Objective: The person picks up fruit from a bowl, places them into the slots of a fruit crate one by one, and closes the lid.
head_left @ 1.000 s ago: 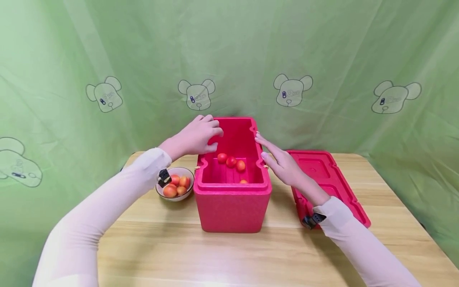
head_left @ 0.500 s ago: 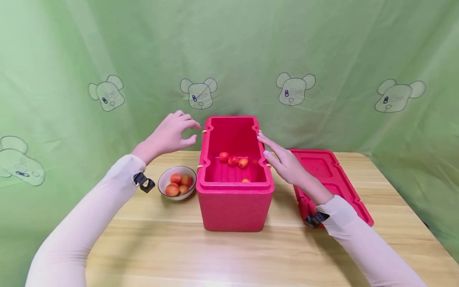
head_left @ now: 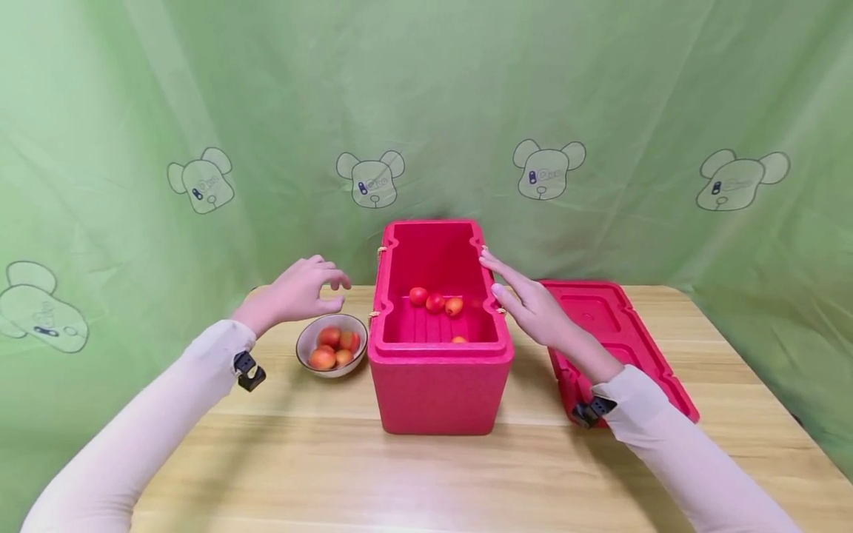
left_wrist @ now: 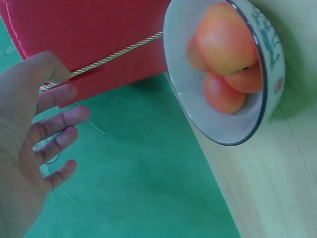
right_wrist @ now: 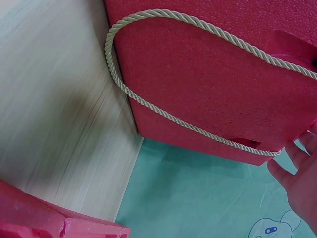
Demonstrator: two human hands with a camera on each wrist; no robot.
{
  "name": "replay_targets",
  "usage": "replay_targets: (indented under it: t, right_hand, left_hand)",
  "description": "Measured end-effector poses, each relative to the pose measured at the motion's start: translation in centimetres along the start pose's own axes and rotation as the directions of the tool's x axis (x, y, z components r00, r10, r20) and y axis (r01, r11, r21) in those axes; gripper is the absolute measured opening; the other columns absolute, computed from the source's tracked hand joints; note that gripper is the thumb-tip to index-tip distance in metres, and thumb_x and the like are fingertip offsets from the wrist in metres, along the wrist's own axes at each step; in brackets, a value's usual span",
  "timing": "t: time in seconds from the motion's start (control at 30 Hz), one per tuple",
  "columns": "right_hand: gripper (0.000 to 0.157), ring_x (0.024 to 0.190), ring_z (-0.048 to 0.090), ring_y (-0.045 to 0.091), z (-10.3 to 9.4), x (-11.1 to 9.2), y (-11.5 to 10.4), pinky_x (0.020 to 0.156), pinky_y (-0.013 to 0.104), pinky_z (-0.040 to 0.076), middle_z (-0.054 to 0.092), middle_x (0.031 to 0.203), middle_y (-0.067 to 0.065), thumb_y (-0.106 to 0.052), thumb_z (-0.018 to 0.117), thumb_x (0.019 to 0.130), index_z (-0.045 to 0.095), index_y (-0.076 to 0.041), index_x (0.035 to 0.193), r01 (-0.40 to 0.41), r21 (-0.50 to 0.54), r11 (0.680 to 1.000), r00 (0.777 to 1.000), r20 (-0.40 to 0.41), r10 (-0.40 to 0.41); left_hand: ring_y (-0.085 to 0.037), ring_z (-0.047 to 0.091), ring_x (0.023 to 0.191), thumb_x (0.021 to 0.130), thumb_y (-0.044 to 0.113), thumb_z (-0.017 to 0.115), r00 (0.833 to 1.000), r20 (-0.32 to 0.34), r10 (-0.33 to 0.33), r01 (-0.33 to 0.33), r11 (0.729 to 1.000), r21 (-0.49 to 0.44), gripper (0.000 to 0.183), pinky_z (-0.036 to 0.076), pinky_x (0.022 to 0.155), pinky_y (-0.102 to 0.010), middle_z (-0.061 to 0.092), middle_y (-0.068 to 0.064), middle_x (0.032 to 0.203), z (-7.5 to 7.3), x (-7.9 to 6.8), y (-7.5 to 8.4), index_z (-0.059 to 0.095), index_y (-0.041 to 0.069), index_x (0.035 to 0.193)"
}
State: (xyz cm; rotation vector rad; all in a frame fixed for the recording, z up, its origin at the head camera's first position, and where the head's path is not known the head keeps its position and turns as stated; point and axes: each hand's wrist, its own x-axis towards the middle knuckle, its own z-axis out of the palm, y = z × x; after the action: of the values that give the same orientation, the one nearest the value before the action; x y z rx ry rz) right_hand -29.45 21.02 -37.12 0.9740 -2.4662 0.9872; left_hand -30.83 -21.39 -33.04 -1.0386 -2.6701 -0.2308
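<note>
We are hovering our nearer left hand (head_left: 296, 292), fingers (left_wrist: 62, 121) loosely parted, round orange-red fruits (head_left: 329, 339) lying at six o'clock.

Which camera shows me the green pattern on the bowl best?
The left wrist view: it's close to the bowl, so the pattern on its outside shows. The head view shows the bowl small, with no pattern I can make out. The right wrist view misses it completely.

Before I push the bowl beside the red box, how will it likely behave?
The bowl would probably slide rather than tip, being wide-mouthed and low. Its smooth, patterned wall suggests ceramic, so a hard knock might chip it. The round fruits piled loosely inside could roll and shift its balance.
</note>
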Motion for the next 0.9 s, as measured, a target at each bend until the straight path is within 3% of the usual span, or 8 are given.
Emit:
replay_targets:
  t: [0.17, 0.33, 0.5, 0.67, 0.77, 0.9]
  right_hand:
    - [0.058, 0.152, 0.035, 0.023, -0.1, 0.1, 0.0, 0.108, 0.053, 0.048, 0.032, 0.167, -0.004, -0.026, 0.053, 0.104, 0.035, -0.022, 0.159, 0.001, 0.001, 1.000, 1.000, -0.008, -0.001]
    - [0.058, 0.152, 0.035, 0.023, -0.2, 0.1, 0.0, 0.108, 0.054, 0.047, 0.032, 0.167, -0.004, -0.027, 0.052, 0.104, 0.035, -0.024, 0.159, -0.002, 0.004, 1.000, 1.000, -0.013, 0.002]
    - [0.058, 0.153, 0.034, 0.022, -0.1, -0.2, 0.0, 0.109, 0.054, 0.046, 0.031, 0.167, -0.005, -0.026, 0.053, 0.104, 0.035, -0.025, 0.159, -0.008, 0.005, 1.000, 1.000, -0.010, 0.008]
    - [0.058, 0.153, 0.033, 0.023, 0.0, -0.1, 0.0, 0.111, 0.054, 0.045, 0.031, 0.167, -0.004, -0.026, 0.052, 0.105, 0.035, -0.024, 0.159, -0.004, 0.006, 1.000, 1.000, -0.005, 0.004]
    - [0.058, 0.154, 0.033, 0.023, 0.0, 0.0, 0.0, 0.112, 0.054, 0.043, 0.030, 0.167, -0.003, -0.026, 0.053, 0.104, 0.035, -0.024, 0.159, -0.006, 0.008, 1.000, 1.000, -0.002, 0.006]
    - [0.058, 0.154, 0.032, 0.021, 0.1, 0.0, 0.0, 0.114, 0.055, 0.041, 0.030, 0.167, -0.004, -0.026, 0.053, 0.104, 0.035, -0.024, 0.159, -0.009, 0.010, 1.000, 1.000, 0.002, 0.009]
  left_hand:
    - [-0.024, 0.055, 0.095, 0.081, 0.032, 0.075, 0.995, 0.086, -0.054, 0.057, 0.998, -0.031, 0.033, 0.044, 0.084, -0.042, 0.070, -0.002, 0.096, -0.2, -0.5, 0.2, 0.074, 0.017, 0.109]
    - [-0.024, 0.054, 0.100, 0.076, 0.039, 0.081, 0.977, 0.194, -0.085, 0.094, 0.995, -0.036, 0.043, 0.044, 0.085, -0.042, 0.069, -0.002, 0.101, -0.1, -1.0, 0.7, 0.073, 0.018, 0.113]
    - [-0.028, 0.056, 0.103, 0.073, 0.037, 0.083, 0.954, 0.281, -0.101, 0.125, 0.990, -0.067, 0.050, 0.047, 0.085, -0.042, 0.071, -0.006, 0.109, 0.6, -1.9, 1.0, 0.073, 0.013, 0.115]
    - [-0.023, 0.055, 0.100, 0.070, 0.033, 0.084, 0.924, 0.358, -0.130, 0.165, 0.984, -0.071, 0.051, 0.049, 0.080, -0.037, 0.069, -0.005, 0.108, 1.5, -2.5, 1.0, 0.072, 0.014, 0.115]
    - [-0.019, 0.055, 0.096, 0.068, 0.031, 0.085, 0.915, 0.385, -0.118, 0.149, 0.987, -0.053, 0.050, 0.050, 0.075, -0.034, 0.068, -0.005, 0.105, 2.1, -2.8, 0.8, 0.073, 0.014, 0.114]
    - [-0.018, 0.056, 0.089, 0.066, 0.029, 0.085, 0.919, 0.389, -0.060, 0.072, 0.997, -0.016, 0.044, 0.049, 0.073, -0.034, 0.071, -0.005, 0.099, 2.8, -3.0, 0.6, 0.076, 0.013, 0.106]
